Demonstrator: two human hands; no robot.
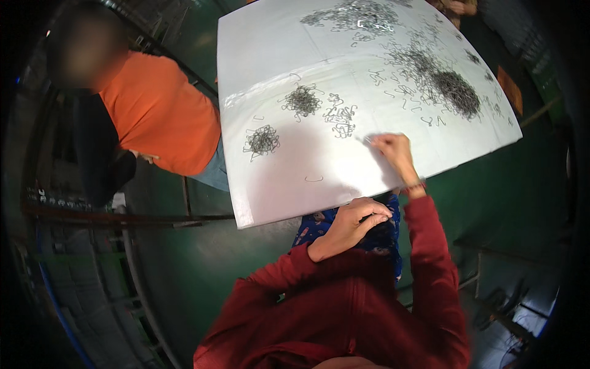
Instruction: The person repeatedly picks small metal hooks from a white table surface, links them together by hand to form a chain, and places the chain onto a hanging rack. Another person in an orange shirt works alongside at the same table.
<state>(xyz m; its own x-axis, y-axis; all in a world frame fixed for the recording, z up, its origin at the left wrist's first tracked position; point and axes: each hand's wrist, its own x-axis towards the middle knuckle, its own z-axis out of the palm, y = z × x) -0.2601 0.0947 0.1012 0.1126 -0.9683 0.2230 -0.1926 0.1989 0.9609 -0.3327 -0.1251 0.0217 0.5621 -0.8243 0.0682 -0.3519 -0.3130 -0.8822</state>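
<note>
Small bent wire hooks lie on a white tabletop (344, 175). My right hand (396, 154) is over the table with thumb and forefinger pinched; a thin, blurred piece like one of the hooks shows at its fingertips. Just left of it is a loose spread of hooks (342, 120). My left hand (353, 226) rests at the near table edge, its fingers curled against the thumb; whatever is in them is hidden. A single hook (314, 179) lies near that edge. Two small heaps, one dark (302, 101) and one nearer (263, 141), sit farther left.
A large dark heap of hooks (456, 93) lies on the right, with another pile (362, 17) at the far side. At the left stands a person in an orange top (160, 114). Another person's hand (461, 7) shows at the far right edge. The floor (479, 203) is green.
</note>
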